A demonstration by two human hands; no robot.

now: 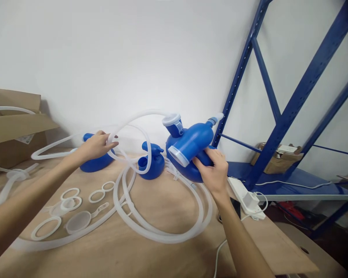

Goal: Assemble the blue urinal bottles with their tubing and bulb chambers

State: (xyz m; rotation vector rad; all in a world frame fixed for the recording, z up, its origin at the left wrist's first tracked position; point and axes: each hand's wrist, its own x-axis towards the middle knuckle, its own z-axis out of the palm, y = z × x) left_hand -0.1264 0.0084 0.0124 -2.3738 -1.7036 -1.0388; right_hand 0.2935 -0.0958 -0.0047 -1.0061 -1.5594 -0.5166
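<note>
My right hand [216, 172] is closed around the handle of a blue plastic bottle [198, 135], lifted and tilted above the table. The bottle has a white-rimmed round mouth facing me, a capped neck and a hose fitting at its upper right. My left hand [95, 147] pinches a translucent white hose [137, 116], which arcs over toward the bottle; its far end is hidden behind the capped neck. Below and behind my left hand rests a blue bottle [94, 165], partly covered by it. Between my hands stands a smaller-looking blue bottle [153, 166].
Coiled hose [162, 237] lies on the wooden table [150, 262]. White rings [46, 228] and clear caps [79, 222] are at the left. A cardboard box [17, 133] stands back left. At right are a power strip [243, 197], a phone [234, 208] and a blue metal rack [295, 96].
</note>
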